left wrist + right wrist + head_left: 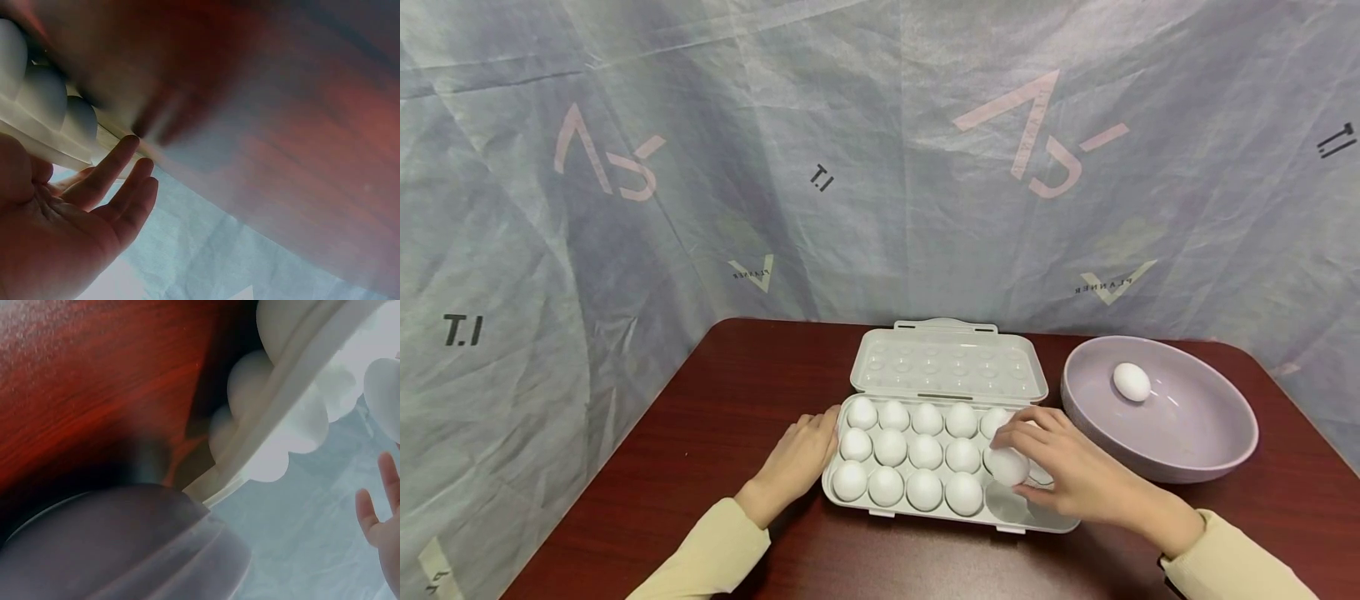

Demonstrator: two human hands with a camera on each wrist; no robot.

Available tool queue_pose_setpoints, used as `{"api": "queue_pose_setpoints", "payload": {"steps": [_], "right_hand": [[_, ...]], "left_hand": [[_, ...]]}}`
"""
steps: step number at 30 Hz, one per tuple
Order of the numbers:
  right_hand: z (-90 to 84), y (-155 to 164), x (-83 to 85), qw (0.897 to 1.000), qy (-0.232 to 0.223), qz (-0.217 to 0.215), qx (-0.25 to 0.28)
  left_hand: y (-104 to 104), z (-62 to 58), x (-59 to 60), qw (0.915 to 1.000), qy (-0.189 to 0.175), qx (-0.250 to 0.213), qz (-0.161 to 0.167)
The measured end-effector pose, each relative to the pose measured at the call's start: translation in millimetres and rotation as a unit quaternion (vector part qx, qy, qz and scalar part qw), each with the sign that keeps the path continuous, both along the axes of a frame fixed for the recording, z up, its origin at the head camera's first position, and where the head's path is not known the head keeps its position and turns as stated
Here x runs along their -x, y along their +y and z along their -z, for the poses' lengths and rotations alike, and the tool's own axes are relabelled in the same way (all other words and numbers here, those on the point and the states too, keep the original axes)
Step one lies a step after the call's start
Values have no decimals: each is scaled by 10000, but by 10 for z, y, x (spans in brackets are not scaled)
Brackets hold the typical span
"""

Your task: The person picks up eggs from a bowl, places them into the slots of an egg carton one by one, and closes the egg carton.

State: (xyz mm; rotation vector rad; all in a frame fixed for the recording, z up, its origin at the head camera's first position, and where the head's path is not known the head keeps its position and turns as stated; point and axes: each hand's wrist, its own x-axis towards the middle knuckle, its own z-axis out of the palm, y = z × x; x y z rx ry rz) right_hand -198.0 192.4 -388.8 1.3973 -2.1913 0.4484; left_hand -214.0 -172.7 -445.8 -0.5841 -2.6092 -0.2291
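A white plastic egg box [925, 512] lies open on the table, with several white eggs [926, 452] set in three rows. My right hand [1060, 462] pinches one egg [1009, 465] between thumb and fingers, low over the box's right part, where bare hollows show in the front row. That egg also appears at the right edge of the right wrist view, just above the fingertips [389, 464]. My left hand [801, 454] rests against the left end of the box, fingers extended; in the left wrist view this hand [75, 219] lies palm in sight beside the tray.
A pale purple bowl [1195, 417] stands right of the box with one egg [1131, 382] inside it. The clear-looking lid [947, 362] is folded back behind the tray. The dark red table [737, 375] ends at a grey cloth backdrop [850, 167].
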Motion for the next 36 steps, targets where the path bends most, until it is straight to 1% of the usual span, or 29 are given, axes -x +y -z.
{"api": "queue_pose_setpoints", "payload": {"steps": [2, 4, 9, 17, 25, 29, 36], "right_hand": [[21, -4, -13, 9999, -72, -4, -117], [47, -11, -17, 9998, -43, -83, -165], [114, -29, -19, 9992, 183, -291, -205], [195, -20, -18, 9983, 237, -381, -364], [219, -26, -9, 9976, 231, -469, -446], [221, -32, -12, 9972, 199, -462, -557], [203, -26, -18, 9966, 195, -314, -736]], "left_hand": [[-1, 0, 2, 10000, -15, -4, -6], [-1, 0, 4, 10000, -19, -7, -2], [-3, 3, 10, 10000, -4, 9, 8], [-9, 11, 16, 10000, 3, 46, 26], [-12, 16, 10, 10000, 34, 44, 25], [-14, 18, 4, 10000, 10, 56, 12], [-4, 14, 2, 10000, -3, 34, -7]]}}
